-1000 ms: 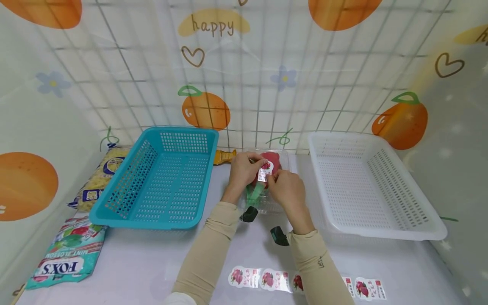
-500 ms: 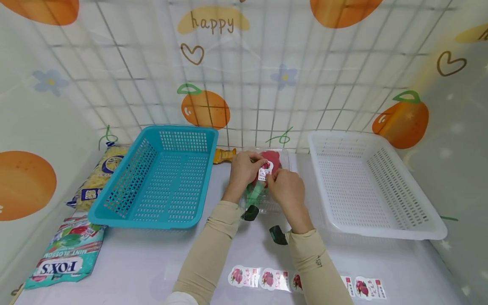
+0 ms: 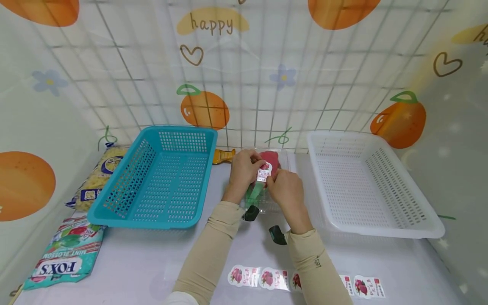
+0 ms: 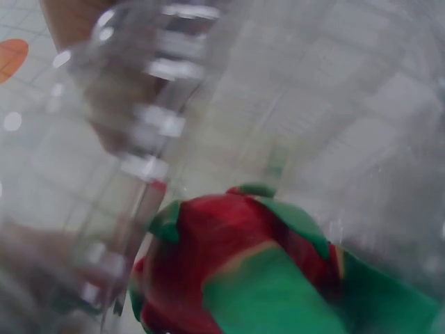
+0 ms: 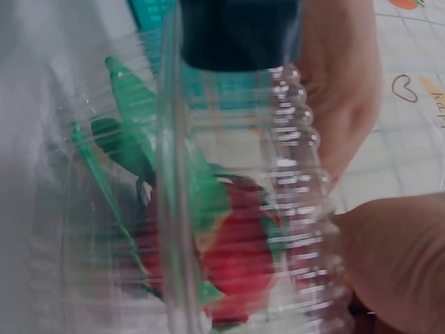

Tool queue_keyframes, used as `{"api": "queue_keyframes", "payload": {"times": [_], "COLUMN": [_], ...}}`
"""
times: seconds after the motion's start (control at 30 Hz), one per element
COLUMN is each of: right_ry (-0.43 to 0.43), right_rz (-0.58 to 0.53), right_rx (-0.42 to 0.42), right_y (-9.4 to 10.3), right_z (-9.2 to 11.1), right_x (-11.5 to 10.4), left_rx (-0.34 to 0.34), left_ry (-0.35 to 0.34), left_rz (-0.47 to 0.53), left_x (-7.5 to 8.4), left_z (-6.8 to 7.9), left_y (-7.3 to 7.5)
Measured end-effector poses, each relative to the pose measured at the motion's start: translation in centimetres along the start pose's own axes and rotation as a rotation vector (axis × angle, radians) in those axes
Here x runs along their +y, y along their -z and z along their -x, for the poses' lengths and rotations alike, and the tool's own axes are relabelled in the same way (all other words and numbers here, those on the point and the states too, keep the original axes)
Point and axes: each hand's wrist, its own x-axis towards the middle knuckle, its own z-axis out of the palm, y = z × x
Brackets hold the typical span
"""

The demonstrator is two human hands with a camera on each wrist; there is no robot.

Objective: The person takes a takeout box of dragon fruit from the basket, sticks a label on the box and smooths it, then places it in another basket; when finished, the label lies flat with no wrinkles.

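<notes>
A clear ribbed plastic box [image 3: 271, 206] stands mid-table near the wall. Inside it shows a red dragon fruit [image 5: 240, 268] with green leaf-like scales [image 4: 268, 296]. Over the lid lies a white sticker [image 3: 264, 173] printed with a dragon fruit. My left hand [image 3: 242, 169] pinches the sticker's upper end, its thumb on the printed fruit. At the lower right edge of the sticker, my right hand [image 3: 287, 188] pinches with curled fingers. In the right wrist view the box wall comes between the camera and the fruit, with the left wrist's black camera [image 5: 240, 31] above.
A teal basket [image 3: 146, 224] stands left, a white basket [image 3: 385, 231] right. Beyond the teal one are a pasta bag [image 3: 97, 180] and a Fox's candy bag [image 3: 66, 254]. An orange-yellow packet [image 3: 223, 156] lies behind. A sticker strip [image 3: 273, 278] runs along the front, partly under the right forearm.
Both hands stay almost in place at the sticker. The bright glare on the sticker's lower half has shrunk to its bottom edge. Nothing else has moved.
</notes>
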Motion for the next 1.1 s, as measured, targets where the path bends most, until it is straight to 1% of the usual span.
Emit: {"api": "queue_keyframes", "payload": {"times": [0.13, 0.27, 0.3, 0.47, 0.53, 0.63, 0.83, 0.93, 0.97, 1.1], "right_ry": [0.010, 0.013, 0.015, 0.021, 0.022, 0.022, 0.034, 0.031, 0.032, 0.043], "right_rz": [-0.002, -0.010, -0.011, -0.005, -0.004, -0.004, 0.000, -0.005, -0.009, -0.017], "right_rx": [0.011, 0.019, 0.019, 0.022, 0.022, 0.021, 0.014, -0.007, -0.005, 0.009], "right_y": [-0.06, -0.14, -0.14, -0.18, -0.19, -0.20, -0.10, -0.03, 0.00, 0.01], "right_z": [0.02, 0.12, 0.15, 0.20, 0.18, 0.13, 0.13, 0.19, 0.20, 0.22], "right_x": [0.09, 0.21, 0.23, 0.28, 0.27, 0.26, 0.39, 0.36, 0.34, 0.34], "left_rx": [0.020, -0.008, -0.025, -0.154, -0.182, -0.171, -0.090, -0.065, -0.071, -0.136], "left_ry": [-0.054, -0.106, -0.117, -0.171, -0.179, -0.159, -0.108, -0.101, -0.103, -0.136], "left_rz": [-0.010, -0.025, -0.026, -0.073, -0.088, -0.089, -0.049, -0.037, -0.041, -0.150], "left_x": [-0.14, -0.25, -0.26, -0.29, -0.25, -0.14, 0.02, -0.12, -0.11, 0.20], "left_z": [-0.16, -0.18, -0.14, 0.02, 0.03, -0.01, -0.15, -0.28, -0.27, -0.06], "left_y": [-0.08, -0.22, -0.22, -0.30, -0.31, -0.34, -0.61, -0.65, -0.58, -0.33]}}
